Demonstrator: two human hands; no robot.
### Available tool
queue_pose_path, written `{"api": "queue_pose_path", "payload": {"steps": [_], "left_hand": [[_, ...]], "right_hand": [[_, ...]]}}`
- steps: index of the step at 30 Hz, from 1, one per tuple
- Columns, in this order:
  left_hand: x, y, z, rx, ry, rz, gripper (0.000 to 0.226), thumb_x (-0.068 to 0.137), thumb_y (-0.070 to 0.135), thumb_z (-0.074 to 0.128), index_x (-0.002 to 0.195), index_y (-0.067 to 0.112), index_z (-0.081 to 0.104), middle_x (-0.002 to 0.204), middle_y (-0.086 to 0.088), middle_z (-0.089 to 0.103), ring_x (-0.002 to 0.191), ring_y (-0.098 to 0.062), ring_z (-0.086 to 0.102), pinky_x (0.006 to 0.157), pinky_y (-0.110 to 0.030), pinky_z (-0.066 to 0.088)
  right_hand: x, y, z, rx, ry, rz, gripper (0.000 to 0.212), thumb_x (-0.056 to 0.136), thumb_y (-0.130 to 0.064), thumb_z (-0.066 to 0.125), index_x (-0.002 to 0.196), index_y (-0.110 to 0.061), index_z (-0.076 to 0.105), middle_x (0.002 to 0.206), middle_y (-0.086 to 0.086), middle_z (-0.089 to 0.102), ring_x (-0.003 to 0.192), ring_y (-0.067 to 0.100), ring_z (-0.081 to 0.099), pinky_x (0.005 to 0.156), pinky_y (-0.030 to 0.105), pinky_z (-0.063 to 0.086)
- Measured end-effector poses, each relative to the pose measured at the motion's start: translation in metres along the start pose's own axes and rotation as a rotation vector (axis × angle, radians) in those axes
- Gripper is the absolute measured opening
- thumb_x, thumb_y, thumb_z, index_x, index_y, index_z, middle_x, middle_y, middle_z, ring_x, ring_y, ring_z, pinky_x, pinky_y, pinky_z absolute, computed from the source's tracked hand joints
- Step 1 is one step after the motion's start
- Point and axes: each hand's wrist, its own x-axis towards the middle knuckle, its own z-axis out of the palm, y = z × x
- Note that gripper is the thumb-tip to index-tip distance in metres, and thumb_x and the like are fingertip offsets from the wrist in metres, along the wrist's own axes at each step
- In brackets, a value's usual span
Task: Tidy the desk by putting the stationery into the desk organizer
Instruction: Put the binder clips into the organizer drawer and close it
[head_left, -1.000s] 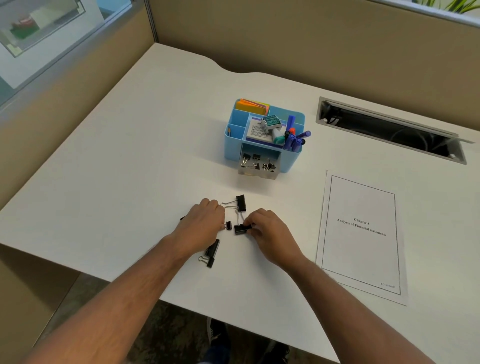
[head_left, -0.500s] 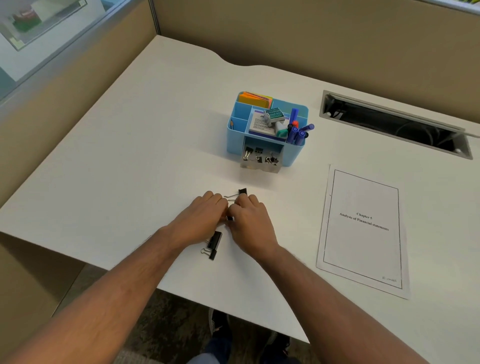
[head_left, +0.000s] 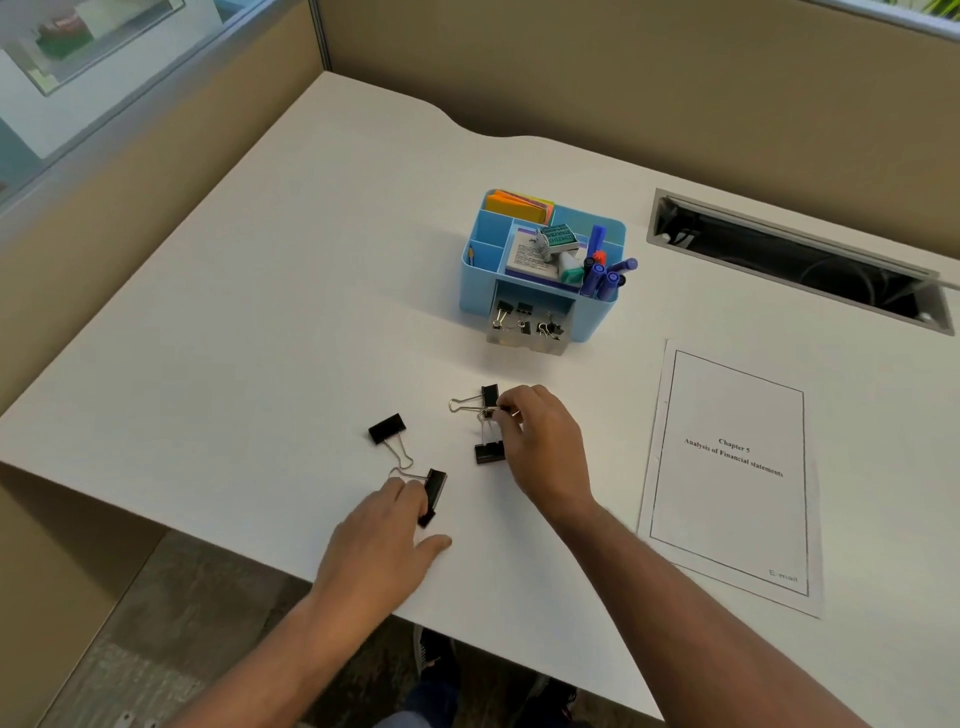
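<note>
**Q:** Blue plastic, is that the desk organizer (head_left: 540, 312)? What does it hold?

**A:** Yes, light blue, standing on the white desk (head_left: 260, 312). Its back left compartment holds orange and yellow sticky notes (head_left: 519, 205). The middle one holds a printed booklet (head_left: 530, 257) with a small green stamp (head_left: 558, 239) on it. The right front corner holds several blue markers (head_left: 605, 273), standing and leaning. A clear drawer (head_left: 527, 332) is pulled out at the front, with a few black binder clips (head_left: 524, 318) inside.

**Q:** What is still loose on the desk?

**A:** Four black binder clips lie in front of the organizer, near the hands. One clip (head_left: 387, 428) sits alone to the left, untouched.

**Q:** And the hands?

**A:** The left hand (head_left: 379, 545) rests on the desk, fingertips touching the long clip (head_left: 434, 496), fingers loosely spread, not gripping. The right hand (head_left: 543, 441) pinches the wire handle of the far clip (head_left: 489, 397); another clip (head_left: 488, 453) lies just beside its fingers.

**Q:** Anything else?

**A:** A printed sheet (head_left: 727, 467) lies to the right, well apart from the organizer.
</note>
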Motion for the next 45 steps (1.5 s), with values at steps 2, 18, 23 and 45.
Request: {"api": "queue_pose_path", "payload": {"steps": [2, 18, 23, 45], "left_hand": [[-0.003, -0.006, 0.014, -0.031, 0.07, 0.012, 0.022, 0.09, 0.04, 0.066, 0.102, 0.025, 0.057, 0.096, 0.012, 0.053, 0.082, -0.006, 0.051, 0.064, -0.025, 0.051], [0.003, -0.021, 0.047, -0.041, 0.244, 0.139, 0.017, 0.084, 0.01, 0.074, 0.092, 0.016, 0.061, 0.085, 0.005, 0.055, 0.071, -0.009, 0.049, 0.051, -0.028, 0.051], [0.0, -0.027, 0.054, 0.014, 0.24, 0.191, 0.01, 0.093, 0.009, 0.058, 0.093, 0.018, 0.053, 0.089, 0.006, 0.046, 0.074, -0.007, 0.04, 0.052, -0.025, 0.046], [0.197, 0.106, -0.047, -0.292, 0.329, 0.165, 0.023, 0.097, 0.024, 0.059, 0.115, 0.016, 0.046, 0.117, -0.005, 0.049, 0.108, -0.015, 0.047, 0.085, -0.034, 0.055]], "right_hand": [[0.003, 0.001, -0.001, 0.005, 0.015, 0.005, 0.006, 0.094, -0.018, 0.064, 0.099, -0.018, 0.063, 0.095, -0.004, 0.063, 0.086, 0.015, 0.056, 0.073, 0.035, 0.052], [0.017, -0.003, -0.013, 0.05, 0.105, -0.005, 0.008, 0.097, -0.018, 0.062, 0.105, -0.017, 0.064, 0.097, -0.004, 0.063, 0.084, 0.012, 0.056, 0.074, 0.028, 0.053], [0.026, -0.004, -0.018, 0.047, 0.155, -0.027, 0.007, 0.097, -0.017, 0.062, 0.103, -0.015, 0.064, 0.097, -0.003, 0.063, 0.084, 0.012, 0.056, 0.073, 0.028, 0.053], [0.08, -0.009, -0.051, 0.092, 0.319, 0.157, 0.023, 0.098, -0.013, 0.058, 0.12, -0.012, 0.063, 0.115, 0.005, 0.066, 0.102, 0.013, 0.06, 0.087, 0.023, 0.05]]}}
